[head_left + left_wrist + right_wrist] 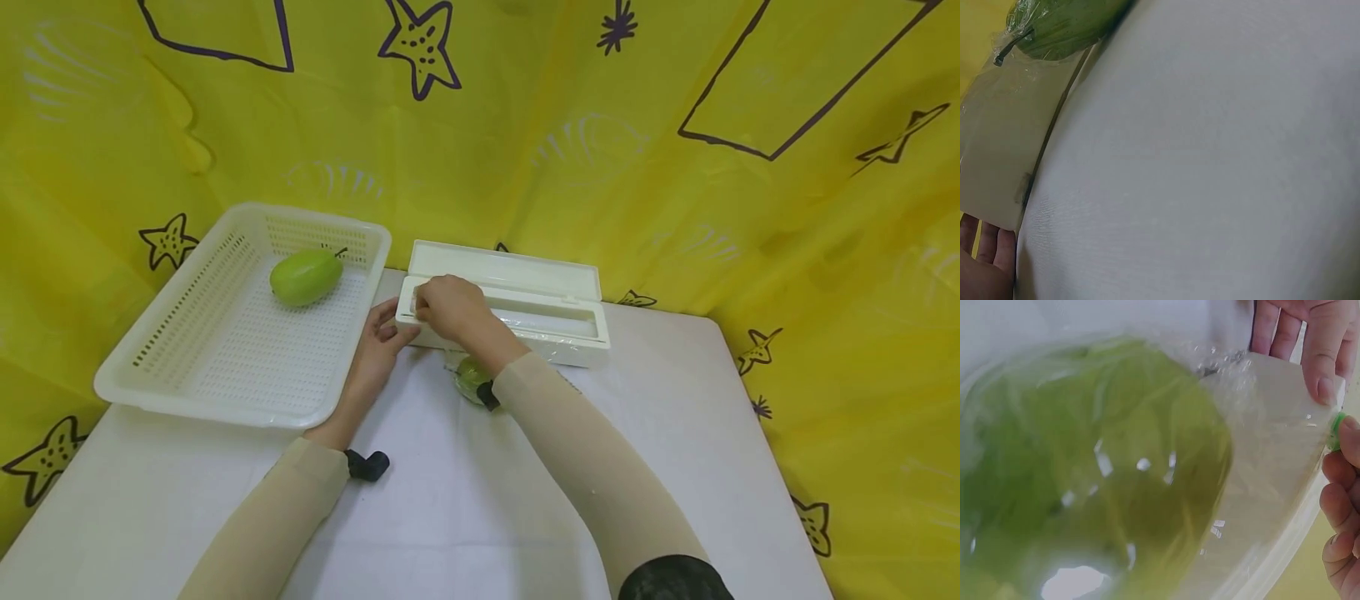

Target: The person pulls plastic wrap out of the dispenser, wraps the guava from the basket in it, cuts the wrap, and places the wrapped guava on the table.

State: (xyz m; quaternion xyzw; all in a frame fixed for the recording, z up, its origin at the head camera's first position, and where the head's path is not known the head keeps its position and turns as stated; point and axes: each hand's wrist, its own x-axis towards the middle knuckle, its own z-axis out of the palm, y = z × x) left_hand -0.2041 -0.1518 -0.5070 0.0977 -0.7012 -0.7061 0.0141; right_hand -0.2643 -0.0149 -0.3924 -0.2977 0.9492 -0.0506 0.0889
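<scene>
A white cling film box (517, 333) stands at the back of the table, its lid (506, 267) raised and a film roll (547, 323) inside. My right hand (453, 308) is over its left end, thumb and fingers pinching a small green slider (1337, 430) at the box's edge. My left hand (378, 346) holds the box's left corner, the thumb on its front face. A green pear (1097, 462) covered in clear cling film (1235, 387) lies against the front of the box; in the head view my right forearm partly hides it.
A white plastic basket (262, 358) stands at the left with another green pear (306, 277) in it. My left forearm lies along the basket's right side. A yellow patterned curtain (510, 158) hangs behind the white-covered table (465, 500).
</scene>
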